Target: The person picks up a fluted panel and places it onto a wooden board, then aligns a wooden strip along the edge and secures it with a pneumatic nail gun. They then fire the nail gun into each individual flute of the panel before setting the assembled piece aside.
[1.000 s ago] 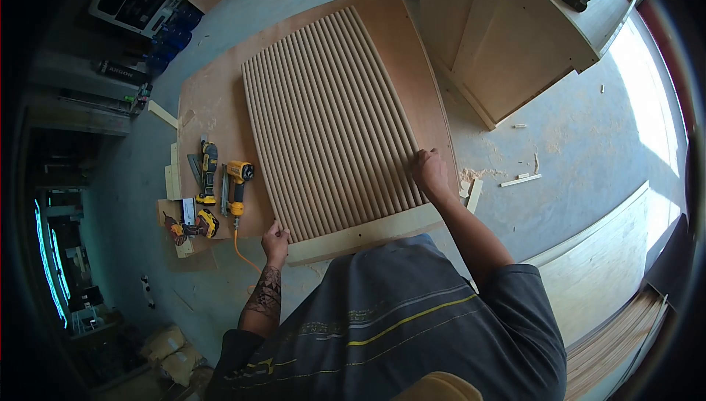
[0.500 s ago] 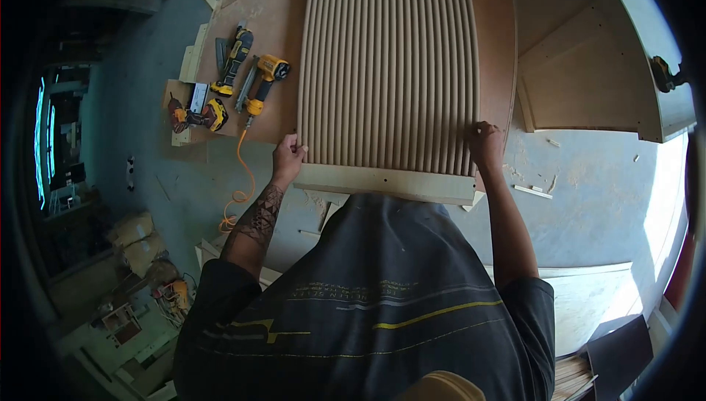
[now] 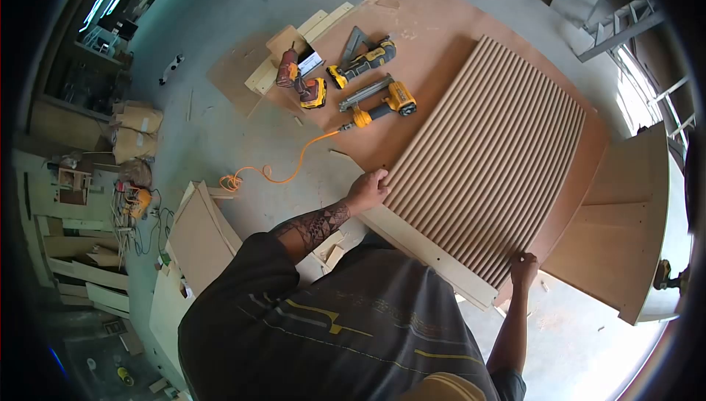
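A fluted wooden panel (image 3: 489,158) with rounded ribs lies on a brown board tabletop (image 3: 434,29). My left hand (image 3: 369,192) is closed at the panel's near left corner, its thumb and fingers at the edge. At the near right corner, my right hand (image 3: 523,268) is closed on the opposite edge, its fingers curled and partly hidden. A pale wooden strip (image 3: 434,255) runs along the near side of the panel, between it and my body.
Left of the panel lie a yellow nail gun (image 3: 398,99) with an orange hose (image 3: 301,162), a yellow-black multi-tool (image 3: 364,62) and a red-brown cordless driver (image 3: 298,81). A large plywood piece (image 3: 610,232) stands at right. A ladder (image 3: 625,29) is at the far right.
My view has turned to the left, so the panel and table now appear slanted and farther right. Both hands stay at the panel's near corners.
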Demonstrator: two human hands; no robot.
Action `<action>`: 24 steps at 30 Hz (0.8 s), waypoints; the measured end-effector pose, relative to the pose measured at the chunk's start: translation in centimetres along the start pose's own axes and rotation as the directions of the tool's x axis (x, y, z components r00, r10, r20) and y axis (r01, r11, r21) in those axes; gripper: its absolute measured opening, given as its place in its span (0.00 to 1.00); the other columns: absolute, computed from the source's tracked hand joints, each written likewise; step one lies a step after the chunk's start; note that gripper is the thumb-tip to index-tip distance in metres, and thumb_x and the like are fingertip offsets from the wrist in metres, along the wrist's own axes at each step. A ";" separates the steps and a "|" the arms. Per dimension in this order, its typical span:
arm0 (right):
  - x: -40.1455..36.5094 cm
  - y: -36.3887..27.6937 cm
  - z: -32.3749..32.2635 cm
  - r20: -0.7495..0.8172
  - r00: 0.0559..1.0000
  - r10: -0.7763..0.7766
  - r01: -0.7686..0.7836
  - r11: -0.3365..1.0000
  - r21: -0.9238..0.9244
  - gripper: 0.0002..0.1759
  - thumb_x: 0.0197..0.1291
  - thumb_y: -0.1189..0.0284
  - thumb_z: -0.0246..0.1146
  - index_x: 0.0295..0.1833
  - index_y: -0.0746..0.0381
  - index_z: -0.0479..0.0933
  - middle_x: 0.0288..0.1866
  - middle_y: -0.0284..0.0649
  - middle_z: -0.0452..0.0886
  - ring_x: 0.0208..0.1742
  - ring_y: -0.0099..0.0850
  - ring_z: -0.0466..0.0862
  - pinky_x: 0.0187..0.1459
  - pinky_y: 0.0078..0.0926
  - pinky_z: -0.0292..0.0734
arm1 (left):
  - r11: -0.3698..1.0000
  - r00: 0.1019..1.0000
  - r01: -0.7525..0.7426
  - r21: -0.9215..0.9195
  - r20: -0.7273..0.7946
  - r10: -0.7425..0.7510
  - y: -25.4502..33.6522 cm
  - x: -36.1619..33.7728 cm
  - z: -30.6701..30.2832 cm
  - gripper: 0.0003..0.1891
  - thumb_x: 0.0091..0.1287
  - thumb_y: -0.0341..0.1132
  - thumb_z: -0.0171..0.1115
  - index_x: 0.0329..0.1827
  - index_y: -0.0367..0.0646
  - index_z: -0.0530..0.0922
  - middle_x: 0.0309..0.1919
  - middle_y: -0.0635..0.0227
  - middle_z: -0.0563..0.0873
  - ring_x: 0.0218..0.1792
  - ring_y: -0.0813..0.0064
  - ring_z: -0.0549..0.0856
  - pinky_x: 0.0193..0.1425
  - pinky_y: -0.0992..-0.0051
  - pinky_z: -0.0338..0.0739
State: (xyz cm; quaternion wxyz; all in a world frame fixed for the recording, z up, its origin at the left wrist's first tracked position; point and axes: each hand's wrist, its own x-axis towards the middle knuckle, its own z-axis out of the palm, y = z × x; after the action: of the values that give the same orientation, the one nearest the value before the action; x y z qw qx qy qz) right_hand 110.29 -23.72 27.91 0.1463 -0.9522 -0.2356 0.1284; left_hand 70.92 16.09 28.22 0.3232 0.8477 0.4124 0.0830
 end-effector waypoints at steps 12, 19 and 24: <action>0.6 0.2 0.3 -0.038 0.997 0.064 -0.070 0.983 -0.168 0.18 0.67 0.60 0.73 0.43 0.67 0.91 0.42 0.61 0.91 0.45 0.57 0.93 0.48 0.53 0.86 | 0.955 0.918 -0.270 0.126 -0.266 0.294 -6.0 12.5 -11.2 0.35 0.69 0.40 0.78 0.76 0.37 0.75 0.58 0.46 0.85 0.62 0.46 0.85 0.70 0.51 0.80; -0.3 -1.2 0.9 -0.003 0.959 0.285 -0.281 0.944 -0.175 0.19 0.62 0.58 0.72 0.42 0.65 0.91 0.46 0.58 0.91 0.53 0.58 0.90 0.56 0.54 0.86 | 0.964 0.987 -0.101 0.247 0.146 0.066 -5.3 23.8 -6.2 0.37 0.70 0.37 0.72 0.80 0.36 0.67 0.67 0.37 0.83 0.67 0.36 0.84 0.71 0.45 0.79; 0.2 -2.1 -0.1 -0.007 0.951 0.310 -0.308 0.943 -0.125 0.15 0.60 0.61 0.75 0.44 0.62 0.93 0.49 0.57 0.92 0.54 0.56 0.91 0.59 0.50 0.87 | 0.966 0.981 -0.154 0.206 0.148 0.125 -9.5 26.1 -5.5 0.34 0.72 0.38 0.68 0.77 0.32 0.70 0.68 0.36 0.83 0.70 0.39 0.83 0.73 0.48 0.77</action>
State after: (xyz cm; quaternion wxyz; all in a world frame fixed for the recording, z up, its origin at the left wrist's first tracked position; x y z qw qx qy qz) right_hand 109.68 -21.89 28.65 0.0630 -0.9837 -0.0920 0.1407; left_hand 79.40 42.68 23.38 0.2492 0.9084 0.3357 0.0031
